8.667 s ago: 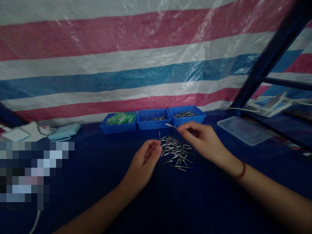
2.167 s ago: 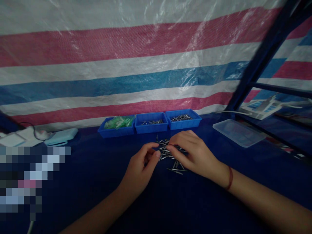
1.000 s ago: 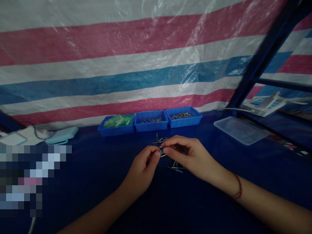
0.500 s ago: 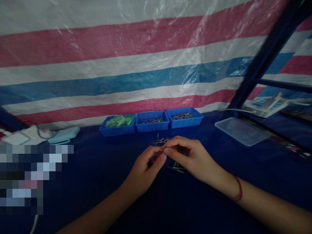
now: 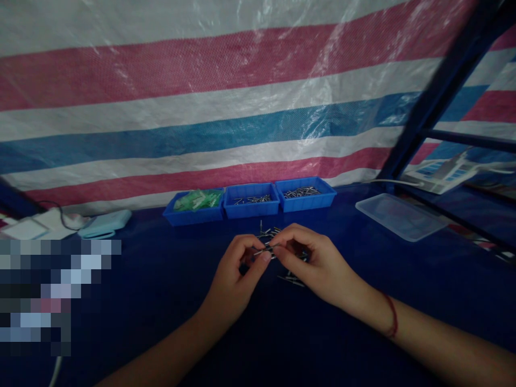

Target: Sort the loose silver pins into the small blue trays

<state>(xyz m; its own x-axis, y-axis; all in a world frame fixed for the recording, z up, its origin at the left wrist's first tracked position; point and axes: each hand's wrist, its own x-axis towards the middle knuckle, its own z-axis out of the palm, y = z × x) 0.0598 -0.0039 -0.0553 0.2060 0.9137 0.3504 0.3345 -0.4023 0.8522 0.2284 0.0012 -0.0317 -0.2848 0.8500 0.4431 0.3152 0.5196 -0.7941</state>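
Observation:
Near the middle of the head view, my left hand [image 5: 237, 271] pinches a thin, dark metal pin [image 5: 266, 249] between thumb and fingers. My right hand [image 5: 308, 258] is closed at the other end of the same pin, its thumb and index finger pressed together. The tips of both hands nearly meet, and the pin's exact shape is too small to make out. Loose metal pins [image 5: 293, 279] lie on the dark blue table [image 5: 242, 344] under and behind my right hand, partly hidden by it.
Three blue bins stand in a row at the back: one with green plastic bags [image 5: 197, 200], a middle bin [image 5: 252, 209] and a right bin [image 5: 308, 201] with metal pins. A clear plastic lid [image 5: 399, 217] lies right; a light-blue case [image 5: 105, 223] lies left.
My fingertips have drawn slightly apart, my left hand shifting left, and the thin pin now shows between them. The bins and loose pins stay where they were.

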